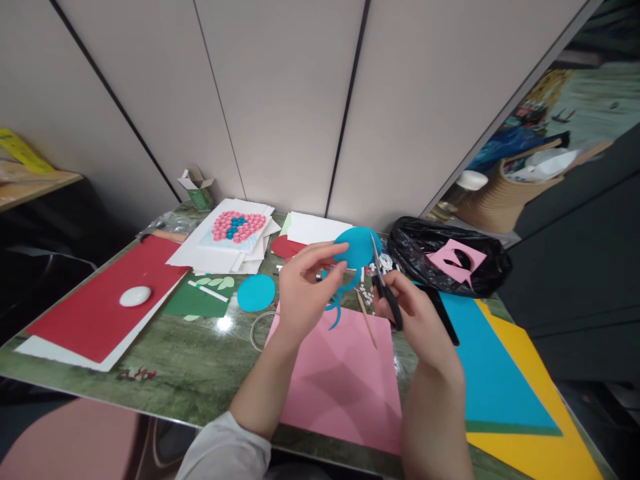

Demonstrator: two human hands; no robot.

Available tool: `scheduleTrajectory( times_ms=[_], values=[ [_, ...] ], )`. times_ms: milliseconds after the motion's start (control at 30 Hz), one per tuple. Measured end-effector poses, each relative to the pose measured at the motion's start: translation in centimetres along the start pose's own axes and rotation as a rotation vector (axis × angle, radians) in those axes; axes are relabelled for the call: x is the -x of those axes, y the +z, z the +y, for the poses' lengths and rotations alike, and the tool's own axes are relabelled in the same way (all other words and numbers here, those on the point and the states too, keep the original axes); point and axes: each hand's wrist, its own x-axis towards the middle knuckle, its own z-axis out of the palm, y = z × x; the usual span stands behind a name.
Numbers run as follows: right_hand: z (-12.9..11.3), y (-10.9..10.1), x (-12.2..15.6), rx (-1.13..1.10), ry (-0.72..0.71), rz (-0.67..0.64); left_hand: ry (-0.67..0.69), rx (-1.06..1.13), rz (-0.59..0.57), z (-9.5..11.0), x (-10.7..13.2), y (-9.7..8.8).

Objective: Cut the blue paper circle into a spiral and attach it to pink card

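My left hand [305, 283] pinches a turquoise paper circle [357, 248] above the table, with curled turquoise strips [336, 308] hanging beneath it. My right hand [415, 313] grips black-handled scissors [383, 283], whose blades point up against the circle's right edge. Both hands hover over a pink paper sheet [340, 380] lying on the green marbled table [200, 360].
A second turquoise disc [256, 293], green paper with leaf cut-outs [200, 300], a red sheet [105, 300] with a white oval object [135, 295] lie left. White sheets bear a pink-and-blue heart [238, 225]. A black plastic bag [450, 257] and blue [495, 373] and yellow [540, 440] sheets lie right.
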Motion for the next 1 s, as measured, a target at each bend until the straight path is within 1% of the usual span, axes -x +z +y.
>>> scheduleTrajectory(
  times_ms=[267,600,1000],
  values=[
    [-0.23,-0.09,-0.01,0.009,0.009,-0.006,0.015,-0.018,0.013,-0.21,0.02,-0.13],
    [-0.24,0.01,0.00,0.015,0.008,-0.010,0.034,0.052,0.025,-0.31,-0.03,0.11],
    [-0.02,-0.13,-0.07,0.044,-0.013,-0.037,0.051,0.052,0.039,-0.45,-0.02,0.05]
  ],
)
